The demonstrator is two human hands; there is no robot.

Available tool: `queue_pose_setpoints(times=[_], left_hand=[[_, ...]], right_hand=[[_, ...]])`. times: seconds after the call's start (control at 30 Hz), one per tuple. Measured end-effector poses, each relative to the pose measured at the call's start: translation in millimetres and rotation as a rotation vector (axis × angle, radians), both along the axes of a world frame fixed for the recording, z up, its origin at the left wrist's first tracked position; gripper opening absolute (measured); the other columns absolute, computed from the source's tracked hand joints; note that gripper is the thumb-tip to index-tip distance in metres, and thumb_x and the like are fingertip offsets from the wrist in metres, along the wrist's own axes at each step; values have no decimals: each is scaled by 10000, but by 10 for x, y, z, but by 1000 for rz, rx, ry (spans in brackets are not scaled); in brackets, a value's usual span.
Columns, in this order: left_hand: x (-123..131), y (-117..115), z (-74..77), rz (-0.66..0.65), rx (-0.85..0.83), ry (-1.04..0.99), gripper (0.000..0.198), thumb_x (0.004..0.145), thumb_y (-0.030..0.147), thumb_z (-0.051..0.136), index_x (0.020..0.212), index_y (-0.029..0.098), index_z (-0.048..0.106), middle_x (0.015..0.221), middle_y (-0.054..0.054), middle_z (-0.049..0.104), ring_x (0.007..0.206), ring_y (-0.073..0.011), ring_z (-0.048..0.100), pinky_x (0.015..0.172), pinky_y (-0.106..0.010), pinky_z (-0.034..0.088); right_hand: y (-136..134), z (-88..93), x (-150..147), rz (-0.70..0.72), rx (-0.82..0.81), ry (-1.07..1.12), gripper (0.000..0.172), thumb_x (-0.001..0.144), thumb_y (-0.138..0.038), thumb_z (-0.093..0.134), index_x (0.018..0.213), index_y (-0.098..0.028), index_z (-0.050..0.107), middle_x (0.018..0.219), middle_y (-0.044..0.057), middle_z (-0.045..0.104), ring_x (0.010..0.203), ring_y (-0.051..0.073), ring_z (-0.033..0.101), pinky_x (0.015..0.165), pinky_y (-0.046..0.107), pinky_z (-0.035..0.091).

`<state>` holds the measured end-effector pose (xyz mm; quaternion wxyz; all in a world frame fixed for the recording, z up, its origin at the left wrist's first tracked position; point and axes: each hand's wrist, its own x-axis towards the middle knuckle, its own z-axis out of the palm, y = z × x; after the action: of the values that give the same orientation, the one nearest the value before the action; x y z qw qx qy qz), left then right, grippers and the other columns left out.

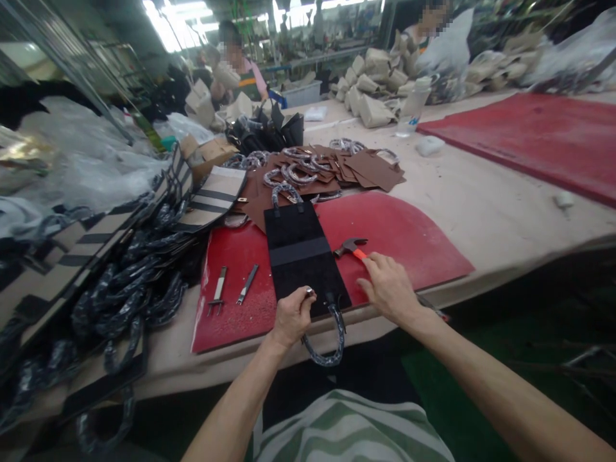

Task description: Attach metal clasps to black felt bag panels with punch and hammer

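A black bag panel lies flat in front of me, with a plastic-wrapped handle at its far end and another handle hanging over the table's near edge. Above its near left corner, my left hand is closed round a small metal rod-like tool, of which only the shiny top shows. To the right of the panel, my right hand has its fingers round the orange grip of a claw hammer, whose head rests by the panel's right edge. The thumb stands off from the handle.
Under the panel is a red board. A pronged tool and a small chisel-like punch lie left. Brown panels with wrapped handles are heaped behind; striped pieces crowd the left. Across the table are people and a plastic cup.
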<state>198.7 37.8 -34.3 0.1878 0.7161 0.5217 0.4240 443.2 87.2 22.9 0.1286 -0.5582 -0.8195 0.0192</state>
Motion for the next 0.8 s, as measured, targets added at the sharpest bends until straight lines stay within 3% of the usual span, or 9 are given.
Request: queue_pose_setpoints(times=[0.13, 0.2, 0.3, 0.33, 0.43, 0.5, 0.6, 0.73, 0.8], left_hand=[[-12, -16, -17, 0, 26, 24, 144, 952, 200, 495, 963, 199, 639, 867, -29, 715, 786, -142, 685, 724, -232, 531], [-16, -43, -31, -18, 42, 38, 153, 948, 198, 497, 969, 201, 648, 875, -35, 723, 775, -142, 688, 716, -234, 539], [-26, -43, -41, -42, 5, -14, 140, 925, 220, 531, 959, 205, 666, 908, -45, 736, 818, -154, 703, 756, -252, 563], [-37, -21, -37, 26, -21, -104, 139, 927, 246, 529, 948, 202, 659, 901, -46, 734, 823, -159, 708, 766, -268, 573], [-139, 96, 0, 419, -100, -542, 196, 932, 360, 504, 929, 187, 595, 831, -29, 700, 739, -163, 709, 706, -313, 602], [-275, 153, 50, 562, -192, -675, 247, 889, 418, 550, 920, 174, 575, 806, -22, 684, 682, -166, 702, 638, -308, 598], [-552, 126, 155, 600, -309, -424, 299, 816, 449, 632, 894, 160, 620, 754, -25, 683, 643, -173, 680, 606, -282, 563], [-931, 35, 302, 736, -296, 110, 281, 813, 430, 605, 911, 177, 680, 740, -29, 700, 693, -194, 672, 683, -293, 522], [-1089, 62, 373, 757, -339, 245, 283, 829, 419, 573, 935, 183, 687, 787, -45, 720, 745, -207, 684, 714, -296, 516]], right_hand=[[-214, -238, -407, 215, -86, 153, 662, 834, -415, 667, 1390, -103, 488, 1476, 203, 422, 1356, 354, 366, 1105, 501, 318], [-302, -371, -539, 218, -131, 149, 776, 779, -403, 712, 1443, -105, 442, 1541, 203, 340, 1426, 382, 258, 1153, 564, 227], [-354, -482, -602, 182, -157, 162, 809, 763, -335, 714, 1478, -114, 405, 1582, 184, 278, 1463, 374, 183, 1182, 575, 154], [-354, -491, -599, 179, -162, 170, 803, 763, -323, 708, 1479, -119, 406, 1583, 178, 279, 1464, 369, 185, 1186, 572, 151], [-338, -472, -576, 181, -170, 195, 794, 750, -306, 703, 1472, -128, 422, 1579, 170, 291, 1459, 366, 197, 1189, 571, 147], [-331, -452, -571, 179, -170, 207, 798, 740, -296, 704, 1469, -129, 427, 1577, 165, 296, 1458, 364, 199, 1192, 567, 144], [-334, -436, -581, 168, -177, 214, 802, 733, -286, 706, 1468, -127, 427, 1576, 165, 294, 1459, 362, 196, 1195, 565, 141], [-341, -428, -588, 170, -182, 207, 777, 745, -271, 694, 1464, -131, 432, 1577, 170, 293, 1461, 362, 193, 1195, 566, 140], [-343, -437, -585, 171, -169, 201, 774, 747, -261, 685, 1467, -137, 429, 1581, 164, 288, 1463, 359, 192, 1196, 564, 141]])
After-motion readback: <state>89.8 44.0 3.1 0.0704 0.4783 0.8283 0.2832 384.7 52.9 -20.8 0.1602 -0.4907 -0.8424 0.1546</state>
